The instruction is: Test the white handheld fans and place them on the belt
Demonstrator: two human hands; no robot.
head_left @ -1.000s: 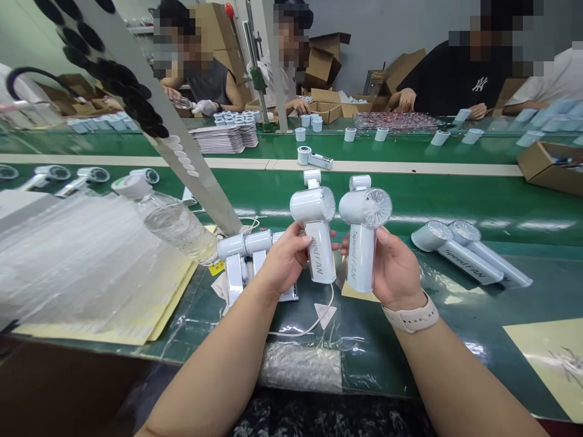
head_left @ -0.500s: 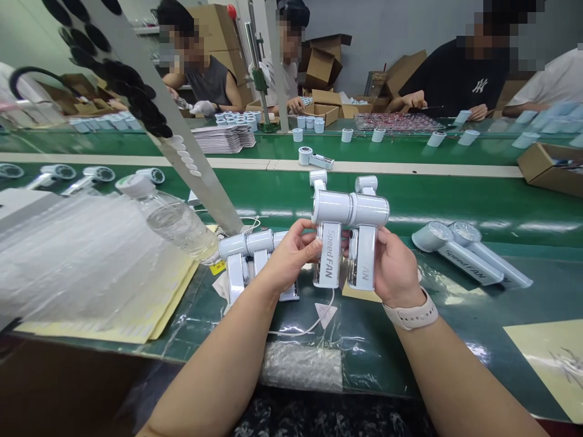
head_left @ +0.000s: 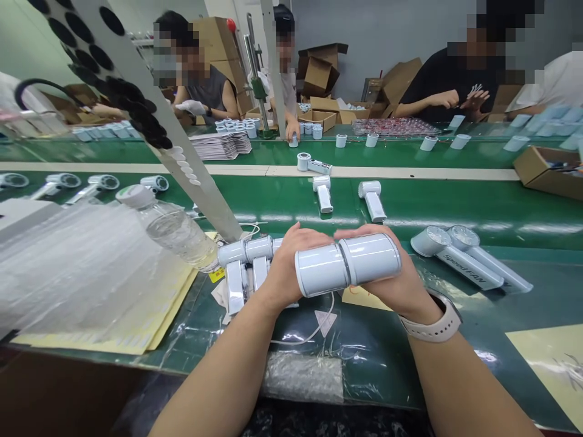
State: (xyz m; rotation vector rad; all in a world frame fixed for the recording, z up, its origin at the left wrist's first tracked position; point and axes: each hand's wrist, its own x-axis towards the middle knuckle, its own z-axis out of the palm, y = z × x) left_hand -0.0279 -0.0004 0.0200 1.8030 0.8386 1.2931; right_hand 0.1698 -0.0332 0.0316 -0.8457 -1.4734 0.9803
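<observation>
Side by side above the table, two pale blue handheld fans are held with their round heads toward me; the left fan (head_left: 321, 271) and the right fan (head_left: 371, 259) touch end to end. My left hand (head_left: 288, 267) is closed around the left one. Behind the right one, my right hand (head_left: 387, 282) grips it, the wrist wearing a watch with a light strap. The fans' handles are hidden behind the heads. Close to my left forearm lie more handheld fans (head_left: 235, 285) with their heads in a row. A white cable (head_left: 314, 331) runs below my hands.
Two fans (head_left: 469, 261) lie at the right. Two more (head_left: 373, 200) rest on the green conveyor belt (head_left: 255, 194). A water bottle (head_left: 170, 227) leans by a slanted post (head_left: 200, 188), next to plastic bags (head_left: 91, 273). Co-workers sit across the belt.
Both fans have tipped so their heads face me, lower than before, and the handle lettering is out of sight. Two fans on the belt behind show more fully.
</observation>
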